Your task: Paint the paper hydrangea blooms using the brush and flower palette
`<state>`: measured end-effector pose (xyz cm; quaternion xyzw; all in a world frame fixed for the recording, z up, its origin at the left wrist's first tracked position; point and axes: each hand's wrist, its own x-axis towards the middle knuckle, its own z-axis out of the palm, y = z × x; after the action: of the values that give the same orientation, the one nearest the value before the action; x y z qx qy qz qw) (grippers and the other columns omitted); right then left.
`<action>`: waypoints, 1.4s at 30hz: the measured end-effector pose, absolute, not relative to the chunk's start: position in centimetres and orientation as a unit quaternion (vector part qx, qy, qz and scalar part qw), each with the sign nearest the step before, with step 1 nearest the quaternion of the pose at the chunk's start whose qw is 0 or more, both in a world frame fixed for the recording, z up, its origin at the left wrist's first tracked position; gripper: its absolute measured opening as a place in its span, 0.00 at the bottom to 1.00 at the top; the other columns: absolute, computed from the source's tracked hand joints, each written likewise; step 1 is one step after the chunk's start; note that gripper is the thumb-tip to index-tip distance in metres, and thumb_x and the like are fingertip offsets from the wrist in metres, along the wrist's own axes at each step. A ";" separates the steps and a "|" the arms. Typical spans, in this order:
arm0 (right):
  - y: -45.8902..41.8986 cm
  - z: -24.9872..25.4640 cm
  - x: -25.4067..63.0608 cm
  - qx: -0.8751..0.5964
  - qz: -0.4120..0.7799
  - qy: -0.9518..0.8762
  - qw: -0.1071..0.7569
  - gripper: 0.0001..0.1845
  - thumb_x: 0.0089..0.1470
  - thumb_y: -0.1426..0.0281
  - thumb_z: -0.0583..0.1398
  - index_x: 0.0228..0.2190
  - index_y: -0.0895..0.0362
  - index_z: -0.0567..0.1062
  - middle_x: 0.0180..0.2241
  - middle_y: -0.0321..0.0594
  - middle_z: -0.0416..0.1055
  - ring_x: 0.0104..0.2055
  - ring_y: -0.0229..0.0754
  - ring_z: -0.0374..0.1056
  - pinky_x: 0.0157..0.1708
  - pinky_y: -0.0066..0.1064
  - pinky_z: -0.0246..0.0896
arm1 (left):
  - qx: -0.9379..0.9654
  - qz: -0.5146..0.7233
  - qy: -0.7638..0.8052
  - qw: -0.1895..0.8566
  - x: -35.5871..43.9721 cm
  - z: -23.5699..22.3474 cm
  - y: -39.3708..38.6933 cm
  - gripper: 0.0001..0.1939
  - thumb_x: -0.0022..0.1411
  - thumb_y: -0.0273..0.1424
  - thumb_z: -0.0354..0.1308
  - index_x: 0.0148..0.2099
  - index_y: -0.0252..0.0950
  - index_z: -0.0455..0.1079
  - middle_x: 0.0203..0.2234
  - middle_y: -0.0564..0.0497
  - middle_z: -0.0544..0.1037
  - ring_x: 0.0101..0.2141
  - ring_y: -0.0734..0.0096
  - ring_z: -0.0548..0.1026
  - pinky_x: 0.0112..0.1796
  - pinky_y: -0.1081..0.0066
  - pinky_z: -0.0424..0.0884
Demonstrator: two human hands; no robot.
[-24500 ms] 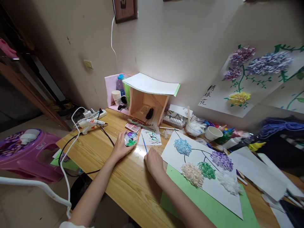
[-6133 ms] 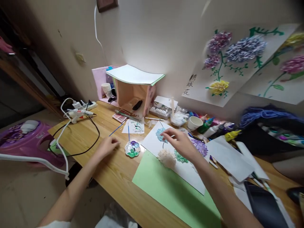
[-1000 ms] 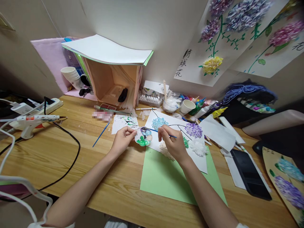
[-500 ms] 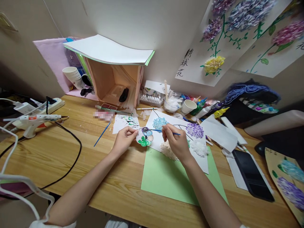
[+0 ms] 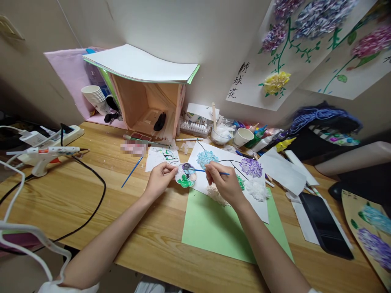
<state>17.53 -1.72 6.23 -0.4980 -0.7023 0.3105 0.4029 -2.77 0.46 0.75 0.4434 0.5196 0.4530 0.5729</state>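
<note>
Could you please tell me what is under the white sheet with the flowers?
A green sheet shows beyond the lower edge of the white sheet. Whatever else may lie underneath is covered and cannot be seen.

A craft corner, likely in a home: beside the wooden bench (image 5: 146,228) stand paint bottles (image 5: 259,138), and above it hang flower artworks (image 5: 276,83).

Black cable (image 5: 102,200) looped across table's left side (image 5: 134,232).
</note>
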 end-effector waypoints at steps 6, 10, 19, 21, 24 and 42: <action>-1.8 6.3 17.5 -0.502 0.316 -0.691 0.413 0.25 0.62 0.58 0.50 0.16 0.55 0.62 0.15 0.31 0.60 0.19 0.33 0.58 0.26 0.29 0.54 | 0.452 0.449 0.517 0.572 -2.8 0.7 0.4 0.20 0.45 0.45 0.67 0.30 0.35 0.68 0.21 0.53 0.77 0.23 0.72 0.75 0.29 0.72 0.72; -1.9 6.2 17.4 -0.496 0.311 -0.693 0.420 0.24 0.62 0.59 0.50 0.17 0.55 0.63 0.16 0.32 0.62 0.20 0.33 0.59 0.27 0.28 0.54 | 0.454 0.449 0.519 0.568 -2.9 0.7 0.4 0.20 0.45 0.45 0.67 0.30 0.34 0.68 0.21 0.53 0.78 0.23 0.72 0.75 0.29 0.72 0.72; -1.8 6.3 17.2 -0.498 0.313 -0.683 0.433 0.24 0.62 0.59 0.51 0.16 0.55 0.63 0.15 0.31 0.61 0.20 0.32 0.58 0.26 0.27 0.52 | 0.448 0.450 0.518 0.573 -2.8 0.6 0.5 0.20 0.44 0.45 0.67 0.30 0.34 0.69 0.22 0.52 0.78 0.24 0.73 0.75 0.29 0.73 0.71; -1.9 6.4 17.3 -0.498 0.319 -0.680 0.433 0.25 0.62 0.59 0.51 0.16 0.55 0.62 0.15 0.31 0.60 0.19 0.32 0.57 0.25 0.28 0.52 | 0.449 0.448 0.519 0.573 -2.8 0.6 0.5 0.20 0.44 0.45 0.67 0.30 0.33 0.69 0.22 0.52 0.79 0.24 0.72 0.76 0.29 0.73 0.71; -2.0 6.5 17.4 -0.504 0.308 -0.672 0.446 0.25 0.62 0.60 0.51 0.16 0.55 0.62 0.14 0.31 0.59 0.18 0.32 0.56 0.24 0.28 0.51 | 0.454 0.443 0.518 0.574 -2.7 0.6 0.4 0.20 0.45 0.45 0.67 0.30 0.34 0.68 0.23 0.52 0.79 0.24 0.72 0.76 0.29 0.73 0.71; -2.1 6.9 17.5 -0.512 0.278 -0.679 0.447 0.24 0.62 0.60 0.51 0.16 0.56 0.63 0.15 0.31 0.60 0.18 0.31 0.57 0.25 0.27 0.52 | 0.451 0.443 0.525 0.570 -2.4 1.1 0.3 0.22 0.41 0.47 0.68 0.28 0.34 0.68 0.20 0.53 0.77 0.22 0.72 0.74 0.27 0.73 0.70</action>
<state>17.53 -2.10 6.90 -0.5115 -0.6794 0.2782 0.4465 -2.40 0.27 1.11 0.4513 0.5250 0.4432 0.5695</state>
